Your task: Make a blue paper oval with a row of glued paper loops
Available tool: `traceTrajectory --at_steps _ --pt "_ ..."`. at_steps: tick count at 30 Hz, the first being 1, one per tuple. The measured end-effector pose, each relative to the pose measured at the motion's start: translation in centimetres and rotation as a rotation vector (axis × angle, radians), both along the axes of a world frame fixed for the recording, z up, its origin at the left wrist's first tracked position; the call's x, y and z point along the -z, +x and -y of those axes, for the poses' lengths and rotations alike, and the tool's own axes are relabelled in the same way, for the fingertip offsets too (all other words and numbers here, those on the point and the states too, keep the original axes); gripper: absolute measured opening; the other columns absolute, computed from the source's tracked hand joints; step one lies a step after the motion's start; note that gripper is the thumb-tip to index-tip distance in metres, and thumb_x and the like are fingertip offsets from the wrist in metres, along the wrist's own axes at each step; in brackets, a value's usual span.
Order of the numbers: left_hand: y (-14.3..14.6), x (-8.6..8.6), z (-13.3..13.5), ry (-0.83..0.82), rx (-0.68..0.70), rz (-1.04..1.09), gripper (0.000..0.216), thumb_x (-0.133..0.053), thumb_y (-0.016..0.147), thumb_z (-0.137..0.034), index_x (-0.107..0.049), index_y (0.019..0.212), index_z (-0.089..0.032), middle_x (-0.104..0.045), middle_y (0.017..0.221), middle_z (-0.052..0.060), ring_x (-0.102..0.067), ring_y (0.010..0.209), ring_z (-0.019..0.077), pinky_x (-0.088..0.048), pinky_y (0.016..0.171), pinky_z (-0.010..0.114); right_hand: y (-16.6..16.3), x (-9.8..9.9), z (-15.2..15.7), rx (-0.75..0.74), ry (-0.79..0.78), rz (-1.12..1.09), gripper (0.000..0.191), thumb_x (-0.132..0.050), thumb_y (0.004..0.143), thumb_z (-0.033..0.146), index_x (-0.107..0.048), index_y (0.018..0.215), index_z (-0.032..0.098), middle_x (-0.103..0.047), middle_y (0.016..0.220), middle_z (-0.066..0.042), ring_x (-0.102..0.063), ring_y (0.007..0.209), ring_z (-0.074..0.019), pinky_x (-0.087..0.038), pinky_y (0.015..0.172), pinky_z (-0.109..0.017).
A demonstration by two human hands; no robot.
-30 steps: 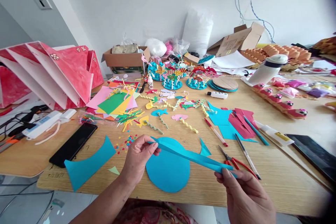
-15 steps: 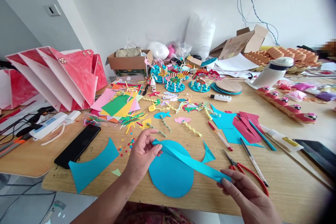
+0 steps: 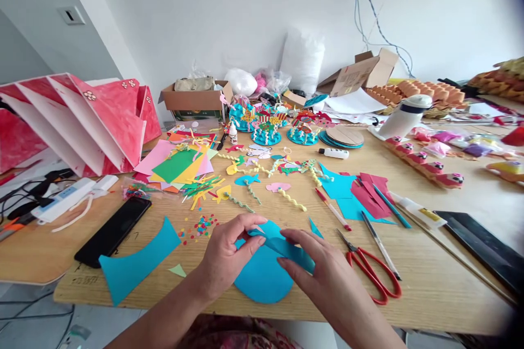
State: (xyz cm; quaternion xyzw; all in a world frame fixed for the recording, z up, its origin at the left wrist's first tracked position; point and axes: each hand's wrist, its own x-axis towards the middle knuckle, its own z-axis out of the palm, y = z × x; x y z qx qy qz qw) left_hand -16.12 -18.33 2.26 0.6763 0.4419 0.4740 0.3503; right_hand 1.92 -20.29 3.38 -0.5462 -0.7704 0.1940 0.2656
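My left hand pinches one end of a blue paper strip between thumb and fingers. Close beside it, my right hand has its fingers closed over the strip's other part, so most of the strip is hidden. Both hands hover over a blue paper circle lying flat near the table's front edge. Red-handled scissors lie just right of my right hand. A curved blue paper offcut lies to the left.
A black phone lies at the left. Pencils and blue and red paper scraps sit to the right, a dark tablet at far right. Coloured sheets, curled paper crafts, boxes and red painted boards fill the back.
My right hand slid left along the blue strip until it reached my left hand, over the circle. The strip, stretched out long before, is now bunched between both hands. The scissors are uncovered.
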Motion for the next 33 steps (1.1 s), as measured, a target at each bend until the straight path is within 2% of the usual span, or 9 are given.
traceTrajectory --at_steps 2,6,10,13,16,18,21,26,33 --pt "-0.1 0.0 0.0 -0.053 0.015 0.038 0.023 -0.060 0.072 -0.014 -0.064 0.093 -0.021 -0.065 0.078 -0.001 -0.062 0.069 0.0110 -0.050 0.064 0.018 -0.1 0.0 -0.4 0.007 -0.130 -0.088 0.013 -0.055 0.075 0.027 -0.064 0.081 0.021 -0.068 0.077 -0.001 -0.062 0.070 -0.0170 -0.048 0.063 -0.026" --pt "0.1 0.0 -0.2 -0.214 0.053 0.181 0.019 -0.060 0.073 -0.018 -0.062 0.091 -0.018 -0.062 0.073 -0.001 -0.061 0.059 0.0102 -0.051 0.059 0.020 0.3 0.5 -0.5 0.053 -0.280 -0.234 0.015 -0.053 0.074 0.031 -0.059 0.066 0.020 -0.059 0.061 0.003 -0.053 0.058 -0.0130 -0.039 0.055 -0.022" --pt "0.7 0.0 -0.6 -0.338 0.036 0.313 0.017 -0.063 0.071 -0.021 -0.061 0.087 -0.018 -0.060 0.069 -0.002 -0.059 0.057 0.0100 -0.050 0.057 0.020 0.3 1.4 -0.8 0.079 -0.402 -0.347 0.018 -0.055 0.071 0.034 -0.055 0.061 0.019 -0.053 0.058 0.003 -0.047 0.058 -0.0128 -0.036 0.055 -0.023" --pt "1.0 0.1 -0.9 -0.415 0.024 0.453 0.024 -0.067 0.069 -0.025 -0.061 0.091 -0.018 -0.058 0.072 -0.002 -0.057 0.057 0.0091 -0.048 0.057 0.021 0.1 1.5 -1.2 0.116 -0.450 -0.395 0.019 -0.054 0.069 0.036 -0.054 0.060 0.019 -0.051 0.058 0.003 -0.045 0.059 -0.0133 -0.034 0.056 -0.024" --pt "1.0 0.4 -1.1 -0.522 0.125 0.557 0.033 -0.068 0.069 -0.031 -0.061 0.099 -0.018 -0.059 0.076 0.000 -0.057 0.063 0.0108 -0.047 0.058 0.022 0.0 1.5 -1.5 0.127 -0.476 -0.411 0.020 -0.053 0.066 0.038 -0.053 0.059 0.019 -0.050 0.058 0.002 -0.043 0.059 -0.0137 -0.033 0.056 -0.025" --pt "1.0 0.7 -1.1 -0.575 0.200 0.547 0.031 -0.068 0.070 -0.033 -0.063 0.096 -0.016 -0.060 0.075 0.002 -0.057 0.065 0.0118 -0.047 0.060 0.023 -0.1 1.5 -1.5 0.117 -0.483 -0.419 0.021 -0.054 0.065 0.038 -0.052 0.057 0.019 -0.049 0.058 0.002 -0.043 0.059 -0.0139 -0.033 0.056 -0.025" --pt "1.0 1.2 -1.1 -0.574 0.197 0.503 0.021 -0.067 0.070 -0.033 -0.065 0.079 -0.014 -0.061 0.069 0.002 -0.055 0.062 0.0110 -0.046 0.060 0.022 -0.3 1.8 -1.6 0.090 -0.483 -0.428 0.020 -0.053 0.067 0.037 -0.051 0.059 0.019 -0.047 0.059 0.002 -0.043 0.060 -0.0139 -0.033 0.057 -0.025" --pt "1.5 1.6 -1.4 -0.528 0.056 0.468 0.023 -0.068 0.067 -0.035 -0.059 0.062 -0.014 -0.055 0.056 -0.002 -0.052 0.054 0.0098 -0.042 0.054 0.021 -0.9 2.2 -1.6 0.066 -0.458 -0.394 0.018 -0.051 0.068 0.035 -0.047 0.060 0.019 -0.039 0.057 0.004 -0.037 0.057 -0.0123 -0.030 0.054 -0.024" --pt "1.7 1.9 -1.5 -0.518 -0.025 0.511 0.026 -0.069 0.066 -0.035 -0.053 0.059 -0.015 -0.054 0.053 -0.002 -0.051 0.052 0.0109 -0.043 0.054 0.022 -1.1 2.3 -1.4 0.064 -0.494 -0.377 0.024 -0.047 0.072 0.039 -0.049 0.060 0.019 -0.042 0.058 0.003 -0.039 0.058 -0.0124 -0.029 0.053 -0.023"
